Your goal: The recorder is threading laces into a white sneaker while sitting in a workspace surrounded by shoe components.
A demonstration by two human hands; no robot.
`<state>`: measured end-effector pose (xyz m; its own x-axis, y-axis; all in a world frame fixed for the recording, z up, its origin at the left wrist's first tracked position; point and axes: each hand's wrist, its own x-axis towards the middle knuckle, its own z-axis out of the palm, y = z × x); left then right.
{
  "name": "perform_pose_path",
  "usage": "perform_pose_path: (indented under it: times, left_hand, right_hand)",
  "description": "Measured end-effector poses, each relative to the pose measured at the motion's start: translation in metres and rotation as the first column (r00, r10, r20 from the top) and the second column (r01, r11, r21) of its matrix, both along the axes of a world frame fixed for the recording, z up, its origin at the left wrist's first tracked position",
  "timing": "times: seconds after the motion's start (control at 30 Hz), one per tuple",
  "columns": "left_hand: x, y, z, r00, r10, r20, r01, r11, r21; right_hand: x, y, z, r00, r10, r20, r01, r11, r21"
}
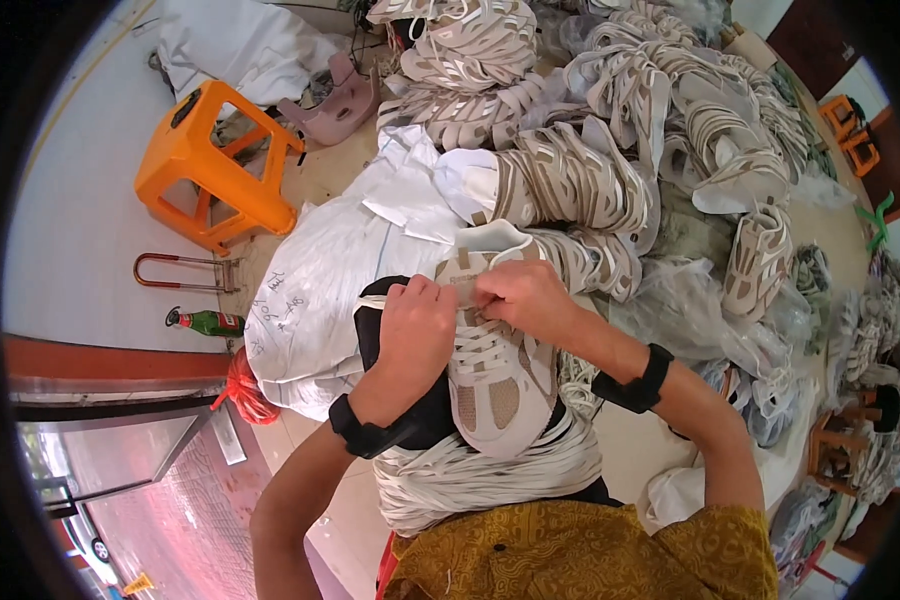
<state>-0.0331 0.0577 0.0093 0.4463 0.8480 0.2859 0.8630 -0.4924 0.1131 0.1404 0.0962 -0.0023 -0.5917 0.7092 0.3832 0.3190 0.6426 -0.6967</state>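
A beige and white sneaker upper [500, 400] lies over my lap, toe toward me, with a white shoelace [478, 350] crossed through its lower eyelets. At the left edge of its lacing, my left hand [415, 325] is closed with fingers curled in; what they grip is hidden. My right hand [525, 300] is closed in a pinch at the tongue, on the shoelace near the upper eyelets. A thick bundle of loose white shoelaces [490, 480] rests across my lap beneath the toe. Dark wristbands sit on both my wrists.
A big white sack [320, 270] lies left of my knees, near an orange stool [220, 165], a green bottle [208, 321] and a red plastic bag [247, 390]. Stacked shoe uppers [575, 180] pile up ahead. Clear plastic bags [690, 310] lie to the right.
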Motion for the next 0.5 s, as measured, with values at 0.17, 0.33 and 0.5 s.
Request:
perform_pose_path:
  times: [0.17,0.33,0.5]
  left_hand:
    - [-0.002,0.000,0.003,0.996,-0.051,0.078,0.054,0.998,-0.038]
    - [-0.003,0.002,0.005,0.996,-0.034,0.087,0.041,0.996,-0.081]
    - [-0.005,0.000,0.006,0.950,-0.008,0.311,0.050,0.991,-0.127]
  right_hand:
    - [0.001,-0.009,0.007,0.984,-0.158,0.082,0.146,0.980,0.136]
    - [-0.003,-0.002,0.010,0.976,-0.029,0.217,-0.032,0.961,0.273]
    - [-0.009,0.010,-0.004,0.988,0.153,0.016,-0.154,0.979,0.134]
